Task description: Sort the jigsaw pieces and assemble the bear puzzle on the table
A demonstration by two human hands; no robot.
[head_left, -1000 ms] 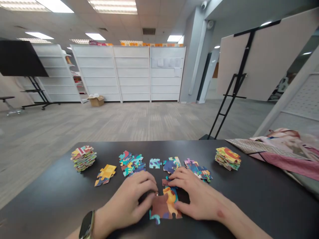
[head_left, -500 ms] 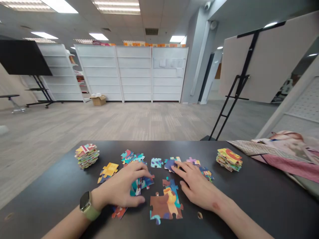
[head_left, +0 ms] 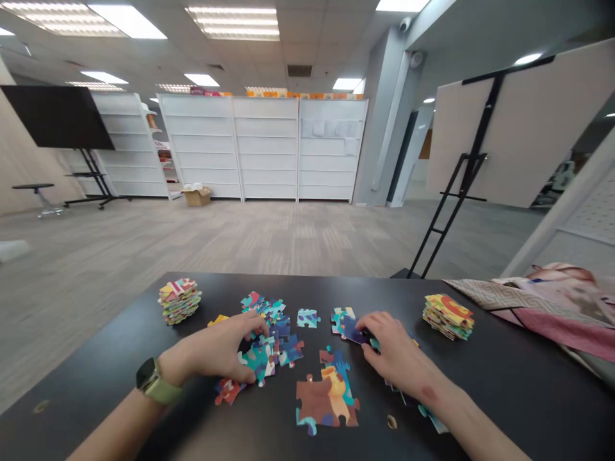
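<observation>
My left hand, with a watch on its wrist, reaches over a loose pile of jigsaw pieces. Its fingers and thumb are apart, the thumb touching a teal piece. My right hand has curled fingers at the edge of a dark blue puzzle piece; other pieces lie partly hidden beneath the palm and wrist. Between the hands is a joined section of brown, yellow and blue pieces. A single light-blue piece rests farther back. Orange-red pieces lie below my left hand.
A stack of puzzle pieces stands at the table's back left, another stack at the back right. Patterned cloth covers the right edge of the black table. A board stand rises beyond it.
My left hand has shifted left, uncovering more of the teal pieces. My right hand has drawn right and curled its fingers, and the dark blue piece has moved right. The view has tilted slightly.
</observation>
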